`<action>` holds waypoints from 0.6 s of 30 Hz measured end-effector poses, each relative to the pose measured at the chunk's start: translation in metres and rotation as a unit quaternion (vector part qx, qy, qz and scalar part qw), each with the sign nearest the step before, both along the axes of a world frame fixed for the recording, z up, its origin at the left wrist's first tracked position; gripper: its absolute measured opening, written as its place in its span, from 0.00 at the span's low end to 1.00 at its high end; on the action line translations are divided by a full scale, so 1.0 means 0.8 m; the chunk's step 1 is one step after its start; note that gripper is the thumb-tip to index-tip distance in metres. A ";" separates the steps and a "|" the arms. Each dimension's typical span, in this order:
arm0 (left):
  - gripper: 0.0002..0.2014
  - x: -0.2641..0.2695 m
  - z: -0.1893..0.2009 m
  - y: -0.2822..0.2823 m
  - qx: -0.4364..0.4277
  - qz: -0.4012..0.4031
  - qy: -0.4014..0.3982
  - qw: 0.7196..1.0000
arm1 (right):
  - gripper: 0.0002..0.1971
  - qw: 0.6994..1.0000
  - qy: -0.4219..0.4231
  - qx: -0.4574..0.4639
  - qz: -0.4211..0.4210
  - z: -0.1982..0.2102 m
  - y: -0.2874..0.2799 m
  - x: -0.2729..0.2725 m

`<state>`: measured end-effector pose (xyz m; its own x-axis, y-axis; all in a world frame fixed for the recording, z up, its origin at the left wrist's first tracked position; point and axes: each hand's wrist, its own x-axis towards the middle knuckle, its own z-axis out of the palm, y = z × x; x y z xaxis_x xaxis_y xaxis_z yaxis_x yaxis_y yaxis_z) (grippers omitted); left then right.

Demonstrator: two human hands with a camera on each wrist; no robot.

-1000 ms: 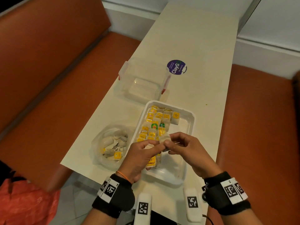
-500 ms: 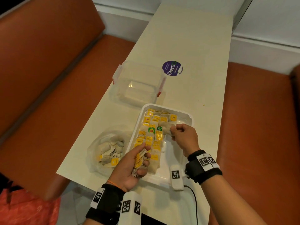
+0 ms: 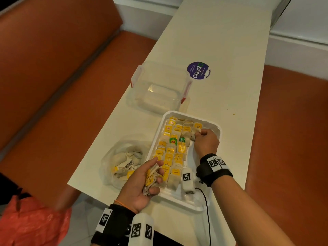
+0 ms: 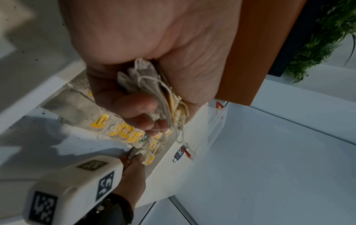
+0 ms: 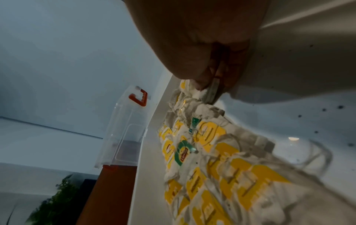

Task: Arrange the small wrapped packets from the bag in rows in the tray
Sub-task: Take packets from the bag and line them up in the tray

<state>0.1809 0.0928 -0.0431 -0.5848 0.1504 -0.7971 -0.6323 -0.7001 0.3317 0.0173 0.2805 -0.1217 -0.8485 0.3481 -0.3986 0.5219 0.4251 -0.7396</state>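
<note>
Orange benches stand on both sides of a long pale table (image 3: 221, 50), and on it lies a white tray (image 3: 215, 126) with rows of small packets (image 3: 170, 153), most with yellow labels. Just left of the tray sits a clear plastic bag (image 3: 108, 162) with more packets inside. Beyond the tray is a clear box (image 3: 159, 86) with red clips, and near it a round purple sticker (image 3: 198, 70).

The right hand (image 3: 205, 142) is at the far end of the tray. Its fingers (image 5: 200, 85) pinch one packet (image 5: 210, 91) and hold it beside the last packet of the newest row. The left hand (image 3: 140, 183) waits over the near left edge of the tray; its fingers (image 4: 131, 105) are curled around a bundle of packets (image 4: 152, 85) with loose strings.

To do this step well, I think the packet should go down flat, with its edge touching the neighbour and in line with the row. The fingers should let go only when it lies steady, and lift straight up, so that the string does not drag the packets nearby. The left hand should keep the bundle firm, because loose strings can catch on the finished rows.
</note>
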 end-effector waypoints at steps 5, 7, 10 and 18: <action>0.12 0.004 0.000 -0.002 -0.004 0.001 0.006 1.000 | 0.17 0.998 0.050 0.023 -0.019 0.003 -0.006 0.006; 0.11 0.005 -0.002 -0.003 -0.006 0.001 0.006 1.000 | 0.20 0.996 0.074 0.051 -0.010 0.005 -0.007 0.010; 0.11 0.007 -0.003 -0.006 -0.001 0.001 0.008 1.000 | 0.17 0.993 0.090 0.080 0.015 0.010 -0.009 0.018; 0.12 0.004 0.004 -0.008 0.015 0.000 0.014 1.000 | 0.06 0.993 0.051 0.075 0.069 0.000 -0.011 0.018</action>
